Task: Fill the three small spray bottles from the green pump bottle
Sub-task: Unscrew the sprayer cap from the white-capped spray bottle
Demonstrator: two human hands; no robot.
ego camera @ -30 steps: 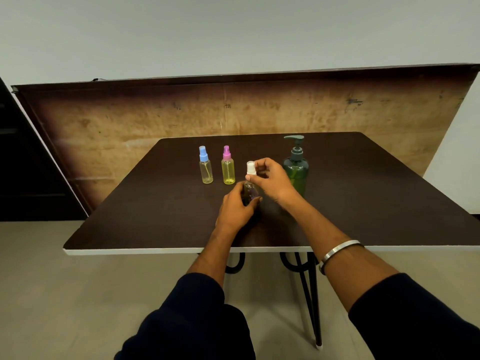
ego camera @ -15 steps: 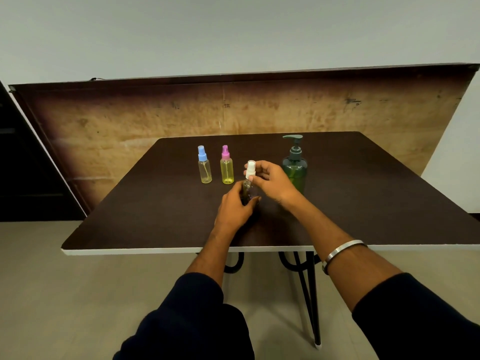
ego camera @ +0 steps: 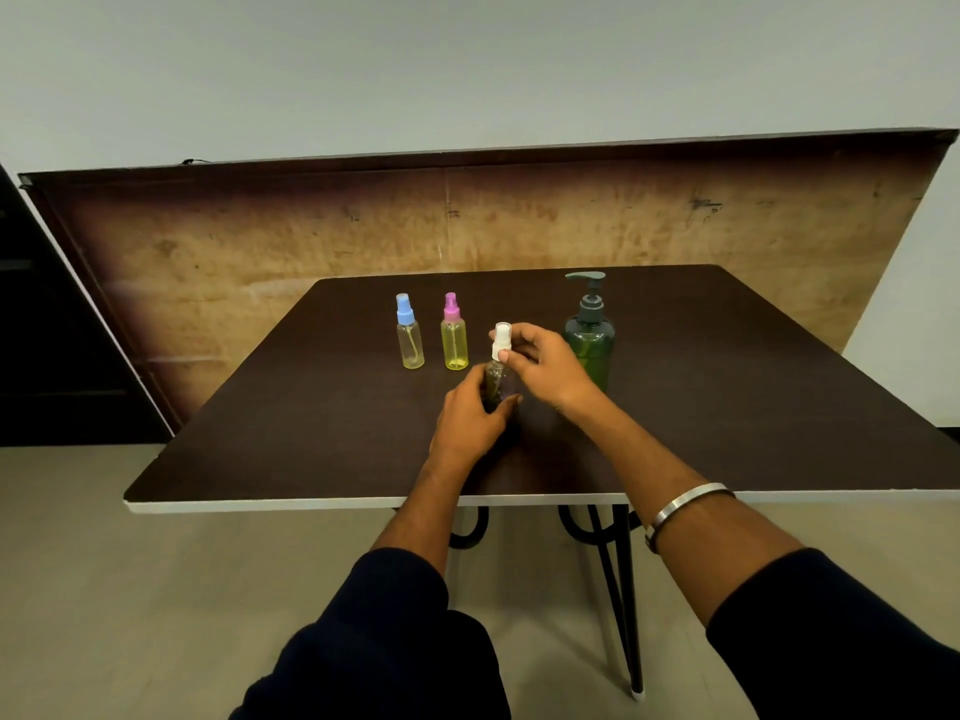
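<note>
Three small spray bottles and one big green pump bottle (ego camera: 590, 345) are on the dark table (ego camera: 311, 423). My left hand (ego camera: 470, 415) is wrapped around the clear bottle (ego camera: 497, 384) in the middle, and it stands up straight on the table. My right hand (ego camera: 540, 363) pinches its white spray top (ego camera: 502, 340) with my thumb and fingers. The top looks like it sits on the bottle's neck, but I cannot tell if it is screwed tight. The blue-top bottle (ego camera: 410, 332) and the pink-top bottle (ego camera: 454, 332) stand side by side, a bit apart, behind and to the left of my hands. Both have yellow stuff in them. The green pump bottle stands just behind my right hand. A silver bangle (ego camera: 685, 506) is on my right arm.
</note>
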